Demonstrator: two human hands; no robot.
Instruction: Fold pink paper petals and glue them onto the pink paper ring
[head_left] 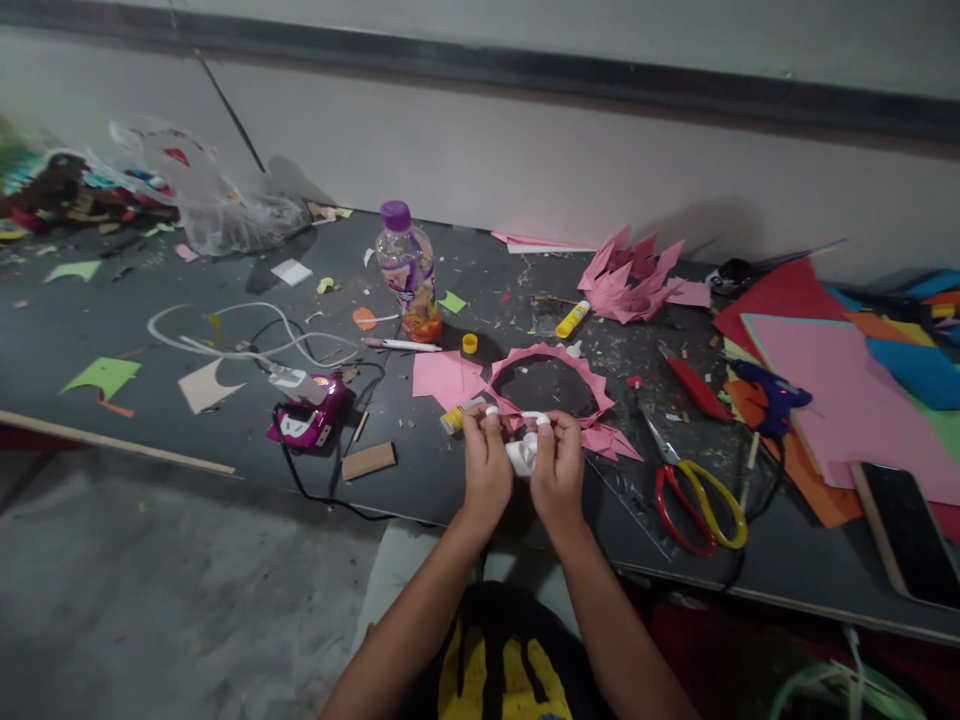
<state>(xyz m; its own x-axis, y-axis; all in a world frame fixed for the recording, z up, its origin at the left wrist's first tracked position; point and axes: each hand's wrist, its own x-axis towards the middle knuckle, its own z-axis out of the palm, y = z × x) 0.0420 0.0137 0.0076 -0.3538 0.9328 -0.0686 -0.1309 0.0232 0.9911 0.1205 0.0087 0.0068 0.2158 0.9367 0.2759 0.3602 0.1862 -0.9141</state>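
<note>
My left hand (486, 462) and my right hand (559, 468) meet at the near edge of the dark table (225, 420), fingers closed around a small white object (522, 452) between them; it may be a tape roll or glue piece, I cannot make it out. Just beyond my fingertips lies a pink paper ring with spiky points (551, 385). A pink paper sheet (446, 378) lies to its left, and a yellow glue stick (456, 415) sits beside my left hand.
Red-and-yellow scissors (694, 490) lie right of my hands, with a blue glue gun (772, 395), coloured paper stacks (847, 400) and a phone (907, 530) further right. A purple glue gun (311, 415) with cables lies left. A drink bottle (409, 270) and folded pink spikes (634, 280) stand behind.
</note>
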